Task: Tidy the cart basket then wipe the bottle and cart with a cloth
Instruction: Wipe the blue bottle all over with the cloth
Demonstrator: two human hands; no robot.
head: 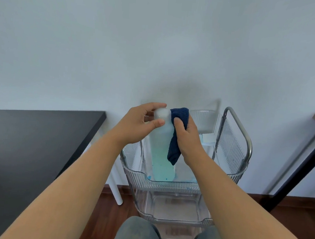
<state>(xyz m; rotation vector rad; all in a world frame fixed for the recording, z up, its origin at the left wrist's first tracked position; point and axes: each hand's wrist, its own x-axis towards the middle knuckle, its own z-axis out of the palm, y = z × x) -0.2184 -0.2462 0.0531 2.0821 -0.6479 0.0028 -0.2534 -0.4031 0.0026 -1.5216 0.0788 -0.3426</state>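
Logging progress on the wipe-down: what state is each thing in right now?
bottle: upright in the cart basket, partly full of blue liquid.
cloth: pressed against the bottle.
left hand: grips the bottle top.
right hand: holds the cloth.
cart basket: blue traces inside.

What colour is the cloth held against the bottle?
Dark navy blue cloth, seen in the head view.

We are seeing a tall translucent bottle (161, 144) standing nearly upright in the top basket (166, 181) of a clear ribbed plastic cart (233, 146), holding pale blue-green liquid in its lower part and wearing a whitish cap. A dark blue cloth (177, 134) is lying folded against the bottle's right side, from the cap down past its middle, with its lower end hanging free.
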